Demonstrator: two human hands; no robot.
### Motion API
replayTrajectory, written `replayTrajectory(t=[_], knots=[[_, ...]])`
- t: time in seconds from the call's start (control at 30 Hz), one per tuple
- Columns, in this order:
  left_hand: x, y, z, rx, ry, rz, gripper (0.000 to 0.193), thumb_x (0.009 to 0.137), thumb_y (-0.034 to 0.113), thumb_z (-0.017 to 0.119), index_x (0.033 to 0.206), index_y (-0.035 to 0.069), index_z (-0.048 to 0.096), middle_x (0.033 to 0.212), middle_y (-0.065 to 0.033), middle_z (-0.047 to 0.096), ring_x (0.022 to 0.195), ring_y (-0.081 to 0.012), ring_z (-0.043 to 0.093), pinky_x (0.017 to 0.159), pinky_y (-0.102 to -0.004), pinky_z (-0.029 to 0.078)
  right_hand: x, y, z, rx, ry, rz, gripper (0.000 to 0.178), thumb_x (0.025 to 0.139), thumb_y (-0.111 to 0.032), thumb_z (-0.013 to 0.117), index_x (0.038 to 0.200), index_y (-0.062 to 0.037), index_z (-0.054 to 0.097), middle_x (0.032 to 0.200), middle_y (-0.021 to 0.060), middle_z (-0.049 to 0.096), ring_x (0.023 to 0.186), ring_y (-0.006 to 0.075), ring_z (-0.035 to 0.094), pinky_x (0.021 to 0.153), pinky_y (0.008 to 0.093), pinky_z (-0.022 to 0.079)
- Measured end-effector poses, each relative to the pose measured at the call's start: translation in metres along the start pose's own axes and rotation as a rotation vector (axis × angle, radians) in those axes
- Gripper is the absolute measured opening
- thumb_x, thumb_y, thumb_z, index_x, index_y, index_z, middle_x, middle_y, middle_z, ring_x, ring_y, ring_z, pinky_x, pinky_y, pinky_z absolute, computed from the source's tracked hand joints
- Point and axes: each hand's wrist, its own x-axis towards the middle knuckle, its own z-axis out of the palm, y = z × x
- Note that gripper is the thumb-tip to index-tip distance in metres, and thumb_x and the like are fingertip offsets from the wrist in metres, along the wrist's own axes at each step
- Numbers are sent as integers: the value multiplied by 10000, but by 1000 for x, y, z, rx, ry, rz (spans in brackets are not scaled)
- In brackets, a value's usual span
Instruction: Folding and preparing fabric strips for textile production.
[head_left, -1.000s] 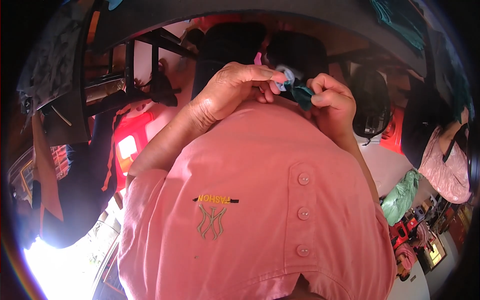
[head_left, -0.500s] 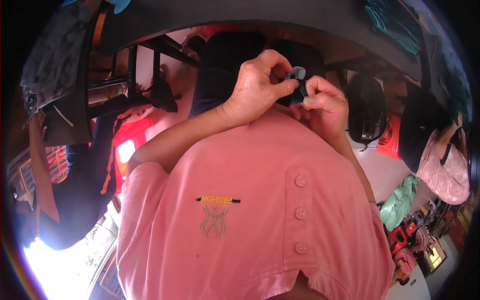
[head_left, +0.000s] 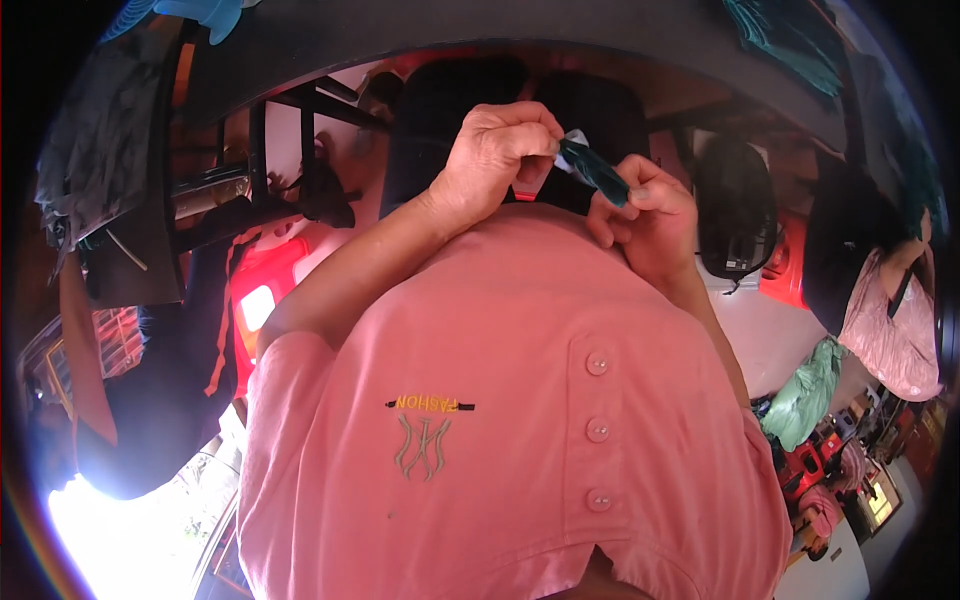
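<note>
A small strip of dark green cloth [head_left: 598, 178] with a pale grey-white end is stretched between my two hands, above my lap. My left hand [head_left: 500, 155] pinches the pale end between thumb and fingers. At the other end, the thumb and forefinger of my right hand [head_left: 652, 212] are closed on the green part, with its remaining fingers curled below. The strip slants down from left to right. Part of each end is hidden by my fingers.
A dark table [head_left: 480, 28] spans the far side, with green cloth pieces [head_left: 785, 45] at its right and a blue object [head_left: 205, 12] at its left. A red stool [head_left: 268, 275] and a person in dark clothes are left. A black bag [head_left: 735, 210] stands right.
The cloth was bunched with its round grey end up between my close hands. Now my hands are farther apart, the left having shifted left, and the strip lies drawn out between them.
</note>
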Motion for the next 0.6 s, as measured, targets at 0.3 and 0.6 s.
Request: replayTrajectory(t=[0.3, 0.6], knots=[[1, 4, 7, -429, -121, -110, 225, 841, 163, 575, 881, -45, 648, 828, -116, 627, 636, -143, 528, 575, -280, 416, 8, -1, 2, -35, 43, 91, 112, 727, -129, 520, 757, -21, 512, 644, 83, 521, 510, 261, 555, 463, 297, 333], [-14, 11, 24, -146, -69, 90, 238, 839, 158, 728, 1013, 17, 647, 901, -25, 649, 799, -93, 581, 702, -238, 463, 8, -1, 14, -47, 85, 18, 152, 763, -96, 502, 853, 7, 569, 742, 125, 600, 557, 287, 607, 472, 296, 388]])
